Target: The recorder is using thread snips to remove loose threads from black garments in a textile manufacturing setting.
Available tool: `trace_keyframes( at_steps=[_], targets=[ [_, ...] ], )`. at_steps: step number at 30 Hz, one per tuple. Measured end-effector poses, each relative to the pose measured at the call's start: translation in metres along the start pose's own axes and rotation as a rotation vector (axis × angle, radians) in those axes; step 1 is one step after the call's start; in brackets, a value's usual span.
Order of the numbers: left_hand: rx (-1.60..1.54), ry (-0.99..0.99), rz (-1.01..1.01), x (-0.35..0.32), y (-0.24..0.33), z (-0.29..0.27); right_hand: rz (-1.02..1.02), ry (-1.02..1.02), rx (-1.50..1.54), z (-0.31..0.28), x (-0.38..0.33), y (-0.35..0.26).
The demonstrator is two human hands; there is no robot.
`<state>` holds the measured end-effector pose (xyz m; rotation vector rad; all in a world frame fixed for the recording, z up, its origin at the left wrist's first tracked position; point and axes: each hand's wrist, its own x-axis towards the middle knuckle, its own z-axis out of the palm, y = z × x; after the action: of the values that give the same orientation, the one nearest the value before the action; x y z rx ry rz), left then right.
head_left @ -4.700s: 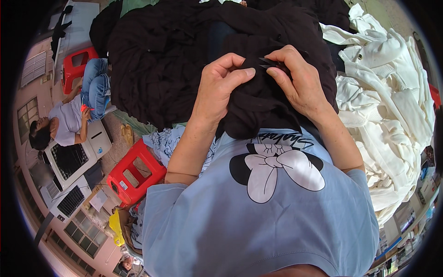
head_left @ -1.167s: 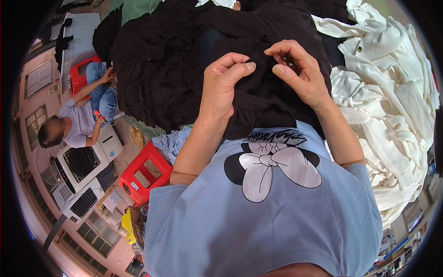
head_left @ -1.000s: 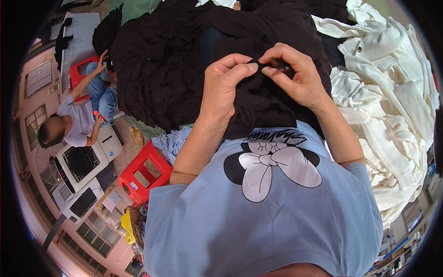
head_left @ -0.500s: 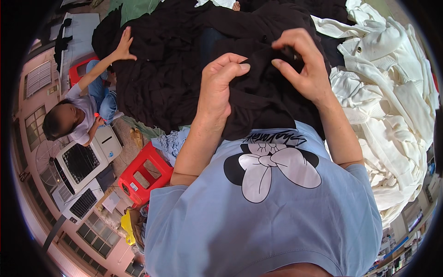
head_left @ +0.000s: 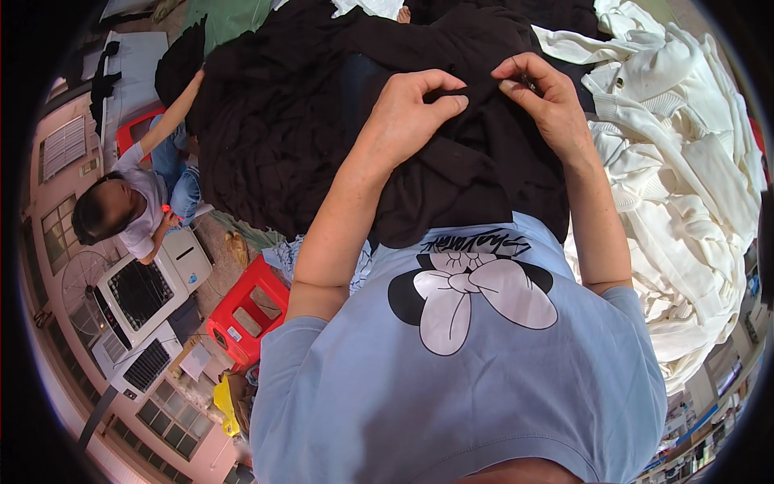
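Dark, nearly black cloth garments [head_left: 451,181] lie heaped over my lap and in front of me. My left hand [head_left: 411,113] is closed at the thumb and forefinger, with a fold of the dark garment between their tips. Just to its right, my right hand [head_left: 548,101] has its thumb and forefinger drawn together above the same cloth. A small dark thing shows in the curl of its fingers, too small to name. The two sets of fingertips are a short gap apart.
White knitted garments [head_left: 653,185] are piled high on my right. At the left a co-worker [head_left: 137,202] sits with one arm stretched to the dark heap. Nearby stand a red plastic stool [head_left: 250,310], a white machine [head_left: 145,282] and a yellow bag [head_left: 226,403].
My left hand has moved up and right along the cloth. My right thumb and forefinger, wide apart before, have come together. The co-worker's raised hand has dropped to the dark heap.
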<state>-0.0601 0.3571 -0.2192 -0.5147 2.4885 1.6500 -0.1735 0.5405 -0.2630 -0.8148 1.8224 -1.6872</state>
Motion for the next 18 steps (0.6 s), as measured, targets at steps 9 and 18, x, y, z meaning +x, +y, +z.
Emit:
trace_keyframes(
  at_steps=[9, 18],
  targets=[
    [-0.568, 0.091, -0.171, -0.01, 0.01, -0.002, -0.275, 0.218, -0.506, 0.021, -0.019, -0.023],
    [-0.626, 0.091, -0.175, -0.013, 0.01, 0.002, -0.404, 0.232, -0.54, 0.031, -0.018, -0.019]
  ],
)
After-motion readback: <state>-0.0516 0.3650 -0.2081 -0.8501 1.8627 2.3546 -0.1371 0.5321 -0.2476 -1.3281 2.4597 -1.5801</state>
